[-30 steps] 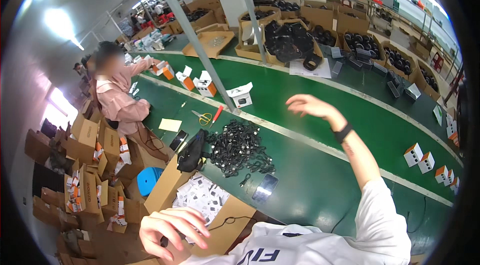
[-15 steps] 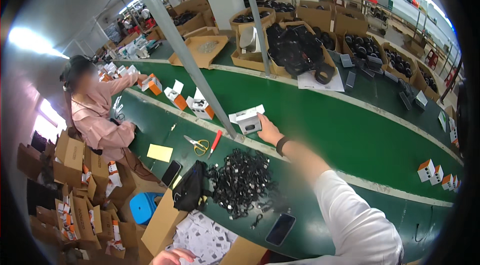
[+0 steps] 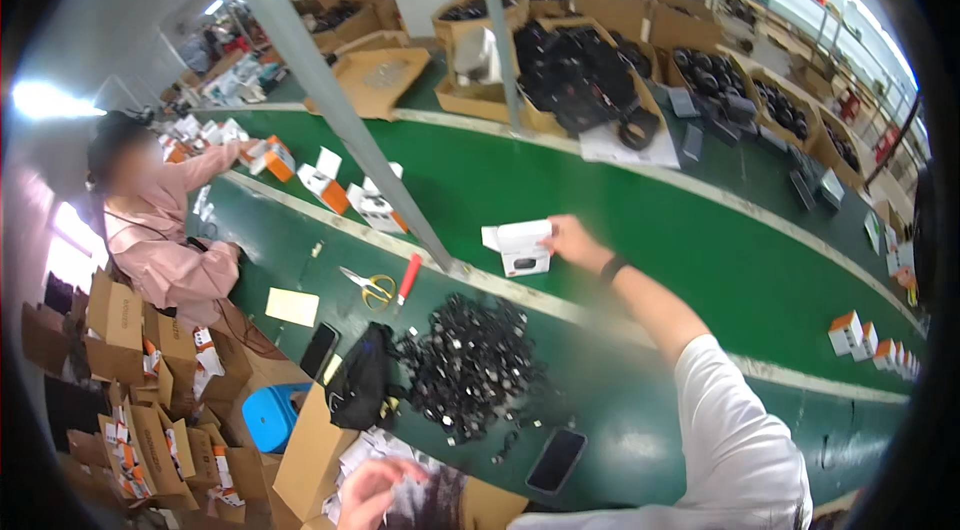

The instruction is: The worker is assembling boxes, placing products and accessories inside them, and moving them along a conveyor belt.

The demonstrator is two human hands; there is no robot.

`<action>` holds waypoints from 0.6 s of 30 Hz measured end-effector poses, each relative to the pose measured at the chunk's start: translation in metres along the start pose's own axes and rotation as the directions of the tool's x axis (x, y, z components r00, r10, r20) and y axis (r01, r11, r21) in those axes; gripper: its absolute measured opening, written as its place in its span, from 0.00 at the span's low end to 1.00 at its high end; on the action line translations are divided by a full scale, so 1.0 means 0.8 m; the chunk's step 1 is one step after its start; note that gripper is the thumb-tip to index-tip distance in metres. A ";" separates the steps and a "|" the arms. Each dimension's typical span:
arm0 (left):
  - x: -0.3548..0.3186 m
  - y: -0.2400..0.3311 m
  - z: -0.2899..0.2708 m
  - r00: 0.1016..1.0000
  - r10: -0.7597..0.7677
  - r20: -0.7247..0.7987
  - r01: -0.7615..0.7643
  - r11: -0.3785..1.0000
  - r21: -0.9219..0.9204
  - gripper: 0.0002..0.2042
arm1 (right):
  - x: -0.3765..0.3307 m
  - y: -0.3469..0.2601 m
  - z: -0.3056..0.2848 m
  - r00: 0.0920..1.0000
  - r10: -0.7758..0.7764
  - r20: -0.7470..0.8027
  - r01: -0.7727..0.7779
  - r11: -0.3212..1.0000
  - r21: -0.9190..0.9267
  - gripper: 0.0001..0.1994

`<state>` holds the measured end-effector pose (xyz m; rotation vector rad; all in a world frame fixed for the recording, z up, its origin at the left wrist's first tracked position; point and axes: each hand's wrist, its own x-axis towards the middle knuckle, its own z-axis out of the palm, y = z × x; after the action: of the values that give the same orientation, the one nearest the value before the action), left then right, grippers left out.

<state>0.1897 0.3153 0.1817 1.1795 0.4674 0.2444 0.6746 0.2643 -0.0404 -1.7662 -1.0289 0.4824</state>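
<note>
Head view, white box (image 3: 522, 252) gripped in right hand (image 3: 577, 242), well apart from left hand (image 3: 374, 494), whose blurred grip is unclear

White box (image 3: 525, 249) in right hand (image 3: 577, 241)

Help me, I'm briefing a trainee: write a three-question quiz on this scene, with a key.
1. What does the right hand grip? A) a phone; B) a white box; C) a yellow sheet.
2. True or false: the scissors lie beside a red-handled tool.
3. Fill in: the heap beside the black pouch is made of ____.
Key: 1 B; 2 true; 3 black cables.
</note>
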 end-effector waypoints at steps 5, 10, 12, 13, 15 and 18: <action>0.089 -0.002 0.093 0.977 -0.053 0.205 0.023 0.989 0.146 0.05 | -0.104 0.031 -0.117 0.997 -0.056 -0.055 0.039 0.962 -0.269 0.02; 0.174 -0.059 0.191 0.922 -0.202 0.331 0.119 0.960 0.255 0.07 | -0.212 0.055 -0.197 0.994 0.060 -0.092 -0.083 0.957 -0.278 0.01; 0.200 -0.100 0.232 0.863 -0.292 0.411 0.163 0.933 0.320 0.08 | -0.258 0.077 -0.237 0.969 0.135 -0.205 -0.153 0.986 -0.071 0.02; 0.210 -0.122 0.247 0.880 -0.318 0.353 0.176 0.908 0.379 0.09 | -0.270 0.066 -0.248 0.949 0.239 -0.204 -0.224 0.970 0.091 0.04; 0.234 -0.193 0.267 0.911 -0.246 0.331 0.044 0.855 0.517 0.13 | -0.298 0.069 -0.257 0.943 0.268 -0.196 -0.195 0.925 0.327 0.07; 0.265 -0.254 0.303 0.952 -0.266 0.154 0.118 0.779 0.615 0.26 | -0.302 0.070 -0.250 0.872 0.287 -0.397 -0.096 0.895 0.435 0.08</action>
<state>0.4791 0.1289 0.0189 1.7488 0.4676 -0.2500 0.7056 -0.0528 -0.0376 -1.5085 -0.3830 0.3499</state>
